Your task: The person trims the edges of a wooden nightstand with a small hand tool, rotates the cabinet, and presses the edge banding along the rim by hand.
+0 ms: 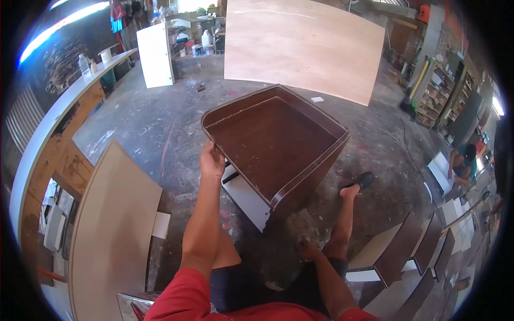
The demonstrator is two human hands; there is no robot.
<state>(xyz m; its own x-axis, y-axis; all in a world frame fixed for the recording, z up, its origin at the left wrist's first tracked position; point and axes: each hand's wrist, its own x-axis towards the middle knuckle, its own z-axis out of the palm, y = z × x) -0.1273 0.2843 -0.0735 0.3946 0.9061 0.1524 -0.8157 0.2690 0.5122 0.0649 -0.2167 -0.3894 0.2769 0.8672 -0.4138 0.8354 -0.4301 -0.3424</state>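
A dark brown wooden cabinet (278, 142) with a raised rim around its top stands tilted in front of me, one corner toward me. My left hand (212, 160) grips its left edge, the fingers partly hidden by the rim. Below that edge shows a white side panel (249, 203) with dark slots near its top. My right hand (308, 250) hangs low by my knee, in shadow, in front of the cabinet and apart from it. Its fingers are too dark to make out.
A large pale plywood sheet (300, 48) stands at the back. Beside it on the left is a white panel (155, 56). Another tan board (115, 214) leans at my left. Brown drawer boxes (385, 251) lie at the right, where a co-worker (463, 163) crouches with a white panel.
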